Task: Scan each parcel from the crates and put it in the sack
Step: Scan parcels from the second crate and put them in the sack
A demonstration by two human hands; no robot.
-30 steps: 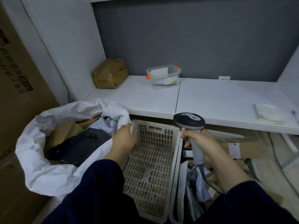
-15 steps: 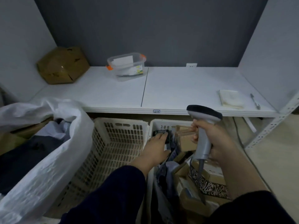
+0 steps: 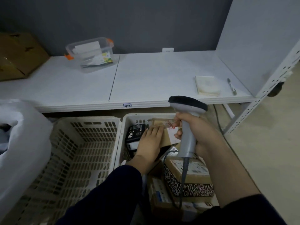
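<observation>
1. My left hand [image 3: 150,142] lies palm down, its fingers [image 3: 155,129] straight and close together, resting flat on a brown parcel [image 3: 168,138].
2. My left arm reaches forward from the bottom edge. The wrist is bare and a dark sleeve [image 3: 105,192] covers the forearm.
3. My right hand [image 3: 201,135] wraps around the handle of the scanner [image 3: 186,143] and holds it upright.
4. My right forearm [image 3: 230,172] is bare and slants in from the lower right, with its dark sleeve [image 3: 243,211] pushed back.
5. My two hands sit just beside each other.

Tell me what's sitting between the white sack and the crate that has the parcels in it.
A cream slatted crate sits there, with the white sack on its left and the parcel crate on its right, as the head view shows.
</observation>
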